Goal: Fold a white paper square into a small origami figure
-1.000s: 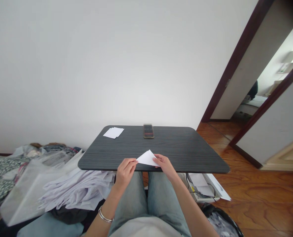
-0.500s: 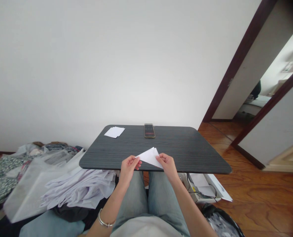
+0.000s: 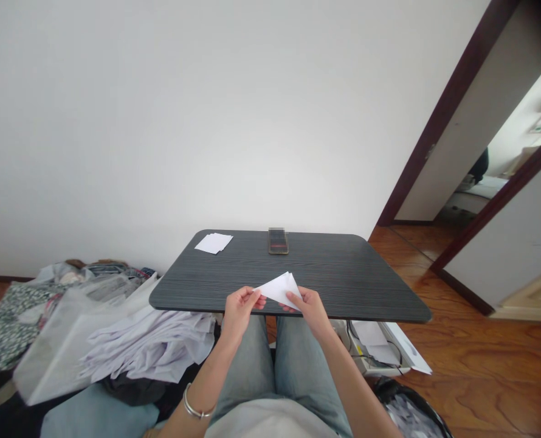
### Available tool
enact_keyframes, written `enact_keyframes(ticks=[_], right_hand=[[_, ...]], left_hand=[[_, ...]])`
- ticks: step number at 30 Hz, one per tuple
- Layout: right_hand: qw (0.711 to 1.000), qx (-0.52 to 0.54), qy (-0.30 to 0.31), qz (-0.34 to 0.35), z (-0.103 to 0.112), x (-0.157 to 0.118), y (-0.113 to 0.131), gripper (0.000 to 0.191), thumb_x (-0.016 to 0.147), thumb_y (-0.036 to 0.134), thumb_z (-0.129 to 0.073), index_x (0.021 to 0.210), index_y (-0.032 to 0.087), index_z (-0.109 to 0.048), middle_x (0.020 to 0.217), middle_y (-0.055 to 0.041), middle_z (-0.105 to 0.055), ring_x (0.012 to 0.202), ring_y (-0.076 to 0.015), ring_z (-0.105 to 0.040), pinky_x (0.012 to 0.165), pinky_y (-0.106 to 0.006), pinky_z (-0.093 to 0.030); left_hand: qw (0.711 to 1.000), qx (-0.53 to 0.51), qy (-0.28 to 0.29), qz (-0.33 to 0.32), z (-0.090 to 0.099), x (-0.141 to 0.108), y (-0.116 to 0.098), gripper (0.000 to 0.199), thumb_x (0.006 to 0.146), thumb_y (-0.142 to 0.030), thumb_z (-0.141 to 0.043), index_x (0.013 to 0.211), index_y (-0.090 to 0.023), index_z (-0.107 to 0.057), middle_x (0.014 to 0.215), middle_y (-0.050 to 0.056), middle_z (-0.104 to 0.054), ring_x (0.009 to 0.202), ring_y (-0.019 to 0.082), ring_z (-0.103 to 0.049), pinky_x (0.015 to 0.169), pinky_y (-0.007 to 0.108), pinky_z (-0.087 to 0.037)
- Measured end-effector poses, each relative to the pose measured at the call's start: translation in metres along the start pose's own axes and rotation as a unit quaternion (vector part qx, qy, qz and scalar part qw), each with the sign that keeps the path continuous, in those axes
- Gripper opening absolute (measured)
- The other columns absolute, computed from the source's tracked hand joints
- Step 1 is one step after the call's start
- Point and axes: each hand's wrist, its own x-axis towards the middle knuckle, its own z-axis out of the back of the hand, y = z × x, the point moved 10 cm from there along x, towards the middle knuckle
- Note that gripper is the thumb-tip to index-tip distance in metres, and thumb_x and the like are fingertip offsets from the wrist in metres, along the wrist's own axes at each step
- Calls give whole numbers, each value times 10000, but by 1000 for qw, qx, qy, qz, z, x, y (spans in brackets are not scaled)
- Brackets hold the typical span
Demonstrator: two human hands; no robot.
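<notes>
Jeans-clad person [image 3: 300, 359] seated at a dark table [image 3: 343, 274], facing a pale wall [image 3: 252, 121]. Folded white paper [image 3: 277, 288] held between both hands over the table's near edge, narrow tip toward the person's left; I can't tell whether it touches the surface. Left hand [image 3: 241, 307] pinches that tip, thumb against fingers. Right hand [image 3: 311, 309] grips the wide end, thumb on top, fingers beneath. White sheets [image 3: 214, 243] lie overlapping at the far left corner; dark phone-like device [image 3: 278, 244] near the back edge, about mid-width.
</notes>
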Motion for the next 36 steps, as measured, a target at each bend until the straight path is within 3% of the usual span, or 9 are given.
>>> enact_keyframes(ticks=[9, 15, 20, 36], right_hand=[[999, 2, -19, -31, 1, -1, -5, 367, 627, 476, -685, 766, 139, -647, 632, -59, -695, 517, -183, -628, 466, -254, -468], [999, 7, -17, -44, 2, 0, -11, 342, 603, 435, -710, 728, 124, -641, 597, -60, -691, 475, -130, -610, 458, -205, -465], [999, 0, -20, -34, -1, -2, -7, 337, 585, 432, -721, 699, 125, -642, 577, -57, -685, 472, -153, -611, 467, -237, -474], [998, 18, -1, -67, 3, -3, -21, 300, 593, 407, -716, 619, 116, -649, 565, -59, -679, 447, -117, -589, 457, -202, -463]], left_hand=[[1000, -4, -22, -15, 4, 2, -3, 254, 637, -359, -685, 663, -112, -638, 592, 41, -661, 534, 140, -601, 583, 267, -502], [999, -36, -26, 8, 4, 2, 9, 251, 629, -350, -701, 669, -117, -615, 610, 32, -667, 559, 133, -616, 611, 262, -512], [997, -66, -23, 28, -2, 2, 22, 241, 610, -294, -726, 723, -115, -611, 621, 12, -661, 573, 116, -615, 617, 239, -512], [995, -75, -33, 59, -5, 1, 34, 376, 526, -242, -771, 836, -102, -609, 603, 21, -678, 570, 151, -649, 648, 282, -536]])
